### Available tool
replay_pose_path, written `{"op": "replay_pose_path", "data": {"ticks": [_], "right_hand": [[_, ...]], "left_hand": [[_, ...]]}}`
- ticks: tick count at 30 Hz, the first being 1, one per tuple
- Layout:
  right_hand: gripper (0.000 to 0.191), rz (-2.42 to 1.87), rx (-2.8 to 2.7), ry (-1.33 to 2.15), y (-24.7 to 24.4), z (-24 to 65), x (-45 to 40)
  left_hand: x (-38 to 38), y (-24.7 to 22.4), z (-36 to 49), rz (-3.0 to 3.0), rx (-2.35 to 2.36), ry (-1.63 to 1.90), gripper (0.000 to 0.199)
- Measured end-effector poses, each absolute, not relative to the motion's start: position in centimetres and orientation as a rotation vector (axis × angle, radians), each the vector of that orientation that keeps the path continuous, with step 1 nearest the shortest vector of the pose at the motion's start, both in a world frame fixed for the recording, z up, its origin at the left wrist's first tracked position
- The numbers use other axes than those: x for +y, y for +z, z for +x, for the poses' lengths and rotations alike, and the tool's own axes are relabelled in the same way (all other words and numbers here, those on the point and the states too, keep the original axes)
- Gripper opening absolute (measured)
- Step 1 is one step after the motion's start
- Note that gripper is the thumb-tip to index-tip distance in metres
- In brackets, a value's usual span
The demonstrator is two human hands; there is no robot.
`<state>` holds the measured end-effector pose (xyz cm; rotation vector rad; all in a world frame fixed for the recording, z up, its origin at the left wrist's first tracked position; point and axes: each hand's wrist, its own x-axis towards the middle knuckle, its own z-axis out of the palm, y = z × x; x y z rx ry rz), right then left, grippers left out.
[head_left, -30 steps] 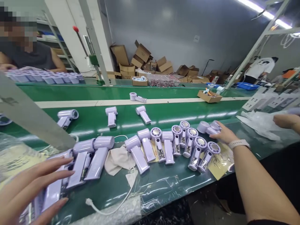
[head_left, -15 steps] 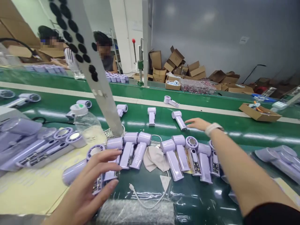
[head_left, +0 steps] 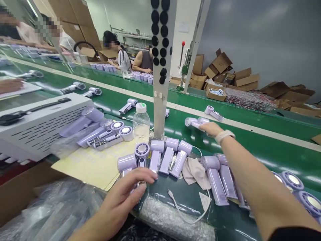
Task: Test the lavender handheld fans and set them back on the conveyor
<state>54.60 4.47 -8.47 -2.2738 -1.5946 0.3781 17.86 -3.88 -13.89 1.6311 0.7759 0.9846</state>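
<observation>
My left hand (head_left: 130, 187) is open, its thumb apart from the fingers, over the near end of a row of lilac handheld fans. A handheld fan (head_left: 142, 150) with a round grille stands out just beyond its fingers, and a plain one (head_left: 156, 155) lies beside it. Out on the green belt, my right hand (head_left: 212, 129) is closed on the handle of a lilac handheld fan (head_left: 197, 124). The head of another fan (head_left: 203, 119) shows right against it. My fingers partly hide both handles.
A metal post (head_left: 160, 100) rises beyond the row, with a plastic bottle (head_left: 141, 125) beside it. A white cable (head_left: 185, 219), a cloth (head_left: 197, 172) and bubble wrap (head_left: 173, 217) lie near me. At left stands a perforated metal box (head_left: 45, 124). Co-workers sit across the belt.
My view has swung left. My right hand has closed on a belt fan it was reaching toward, and the two belt fans are now close together. My left hand stays open by the row.
</observation>
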Motion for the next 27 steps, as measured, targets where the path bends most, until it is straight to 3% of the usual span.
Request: {"op": "replay_pose_path", "data": {"ticks": [4,7,11,14,19,23,26,27], "right_hand": [[0.027,-2.112,-1.579,0.319,-8.2,50.9,-4.1],[0.046,-1.912,-1.603,0.227,-9.8,46.3,-10.5],[0.062,-1.769,-1.659,0.457,-11.3,43.2,-15.2],[0.044,-1.665,-1.495,0.688,-12.4,42.9,-15.4],[0.017,-1.775,-1.364,0.662,-16.9,39.9,-12.6],[0.019,-1.675,-1.508,0.775,-18.2,38.6,-12.3],[0.010,-1.484,-1.398,1.168,-16.7,40.1,-14.0],[0.015,-1.414,-1.318,1.286,-16.1,40.6,-14.6]], "left_hand": [[-4.2,-14.4,23.7,1.070,0.474,0.955,0.027],[-5.4,-14.3,28.4,0.728,0.276,0.946,0.057],[-6.4,-14.4,30.3,0.621,0.299,0.869,0.054],[-5.8,-15.1,28.8,0.657,0.319,0.820,0.060],[-3.7,-15.8,26.1,0.736,0.382,1.060,0.059],[-2.8,-14.9,25.7,0.777,0.417,1.184,0.065],[-2.9,-13.8,26.5,0.689,0.384,1.095,0.070],[-3.1,-13.4,27.0,0.667,0.352,1.055,0.070]]}}
